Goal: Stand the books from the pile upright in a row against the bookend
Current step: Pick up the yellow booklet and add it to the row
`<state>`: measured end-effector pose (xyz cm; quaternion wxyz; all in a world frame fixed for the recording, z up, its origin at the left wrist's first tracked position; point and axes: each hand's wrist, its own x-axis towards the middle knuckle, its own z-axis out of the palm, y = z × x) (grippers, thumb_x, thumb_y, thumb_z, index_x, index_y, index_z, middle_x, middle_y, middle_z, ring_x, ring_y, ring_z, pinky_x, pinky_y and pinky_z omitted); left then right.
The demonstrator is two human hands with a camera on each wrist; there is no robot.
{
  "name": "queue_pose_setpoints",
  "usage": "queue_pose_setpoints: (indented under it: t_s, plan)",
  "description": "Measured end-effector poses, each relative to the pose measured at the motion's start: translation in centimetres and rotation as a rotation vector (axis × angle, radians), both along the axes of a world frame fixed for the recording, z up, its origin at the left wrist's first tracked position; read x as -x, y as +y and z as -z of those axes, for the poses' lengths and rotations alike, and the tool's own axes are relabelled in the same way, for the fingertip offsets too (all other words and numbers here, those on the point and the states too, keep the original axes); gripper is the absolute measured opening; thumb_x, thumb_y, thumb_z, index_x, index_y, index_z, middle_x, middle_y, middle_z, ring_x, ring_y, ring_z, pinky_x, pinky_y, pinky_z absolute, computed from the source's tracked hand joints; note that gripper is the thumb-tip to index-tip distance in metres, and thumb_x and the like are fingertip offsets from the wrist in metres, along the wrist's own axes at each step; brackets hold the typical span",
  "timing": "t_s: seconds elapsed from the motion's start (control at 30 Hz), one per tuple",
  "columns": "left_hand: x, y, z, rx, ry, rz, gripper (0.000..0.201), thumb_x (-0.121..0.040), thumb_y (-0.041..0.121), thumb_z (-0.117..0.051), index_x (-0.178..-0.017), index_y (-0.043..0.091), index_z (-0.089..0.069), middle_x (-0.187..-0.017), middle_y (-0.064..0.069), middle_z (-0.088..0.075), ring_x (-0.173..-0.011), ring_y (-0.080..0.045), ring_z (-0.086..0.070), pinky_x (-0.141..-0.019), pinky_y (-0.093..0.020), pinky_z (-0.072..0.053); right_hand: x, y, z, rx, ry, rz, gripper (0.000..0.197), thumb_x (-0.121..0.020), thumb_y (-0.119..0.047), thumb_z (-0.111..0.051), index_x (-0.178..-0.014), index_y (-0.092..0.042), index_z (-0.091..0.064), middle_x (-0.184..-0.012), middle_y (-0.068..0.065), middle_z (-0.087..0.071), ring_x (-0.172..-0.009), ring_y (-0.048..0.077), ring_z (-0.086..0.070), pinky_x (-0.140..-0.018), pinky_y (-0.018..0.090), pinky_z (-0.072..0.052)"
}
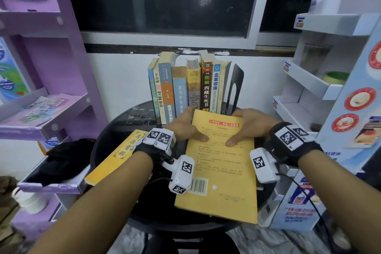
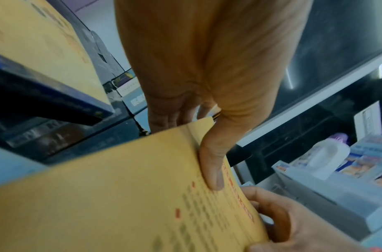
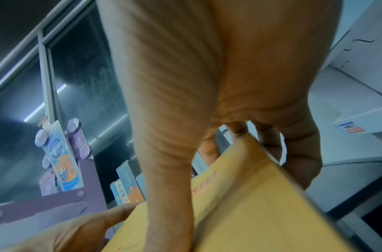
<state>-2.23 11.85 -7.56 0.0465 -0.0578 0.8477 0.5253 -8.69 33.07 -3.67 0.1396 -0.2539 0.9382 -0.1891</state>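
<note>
Both hands, left hand (image 1: 183,128) and right hand (image 1: 250,125), grip the yellow book (image 1: 222,163) by its far edge, thumbs on top, above the counter (image 1: 107,140); the bookend (image 1: 235,86) stands at one o'clock beyond it.

We hold a book (image 1: 221,163) between our hands — left hand (image 1: 183,126) at its left edge, right hand (image 1: 250,125) at its right. Beyond our hands a row of books (image 1: 185,88) stands on the desk (image 1: 121,128), the bookend (image 1: 235,86) at its right end — another book (image 1: 119,155) lies left of our left hand.
</note>
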Motion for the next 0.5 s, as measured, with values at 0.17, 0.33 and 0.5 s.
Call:
queue_pose_setpoints:
  t_s: [0.17, 0.33, 0.5]
  plan:
    - [-0.5, -0.3, -1.9, -0.19, 0.148, 0.041, 0.095, -0.076, -0.01, -0.072, -0.148, 0.026, -0.022, -0.129, -0.012, -0.057, -0.111, -0.026, -0.06, -0.079, -0.036, -0.055, -1.2, -0.2, -3.4, 0.084, 0.051, -0.003, 0.061, -0.059, -0.036, -0.091, -0.109, -0.027, -0.056, -0.099, -0.013, -0.063, -0.086, 0.001, -0.057, -0.061, 0.017, -0.042]
    - [-0.1, -0.6, -3.8, -0.43, 0.286, -0.069, 0.076, -0.082, -0.008, -0.066, -0.141, 0.028, -0.035, -0.116, -0.015, -0.066, -0.101, -0.03, -0.066, -0.069, -0.04, -0.059, -1.8, -0.5, -5.8, 0.166, 0.238, 0.012, 0.061, -0.064, -0.031, -0.089, -0.114, -0.027, -0.053, -0.1, -0.011, -0.057, -0.09, 0.009, -0.054, -0.065, 0.019, -0.041]
    - [0.4, -0.6, -5.3, -0.525, 0.415, -0.167, 0.058, -0.086, 0.003, -0.066, -0.136, 0.021, -0.043, -0.109, -0.015, -0.07, -0.094, -0.033, -0.07, -0.082, -0.055, -0.056, -1.9, -1.3, -6.4, 0.316, 0.434, 0.028, 0.066, -0.066, -0.032, -0.087, -0.124, -0.022, -0.056, -0.112, -0.004, -0.058, -0.102, 0.014, -0.054, -0.081, 0.027, -0.045]
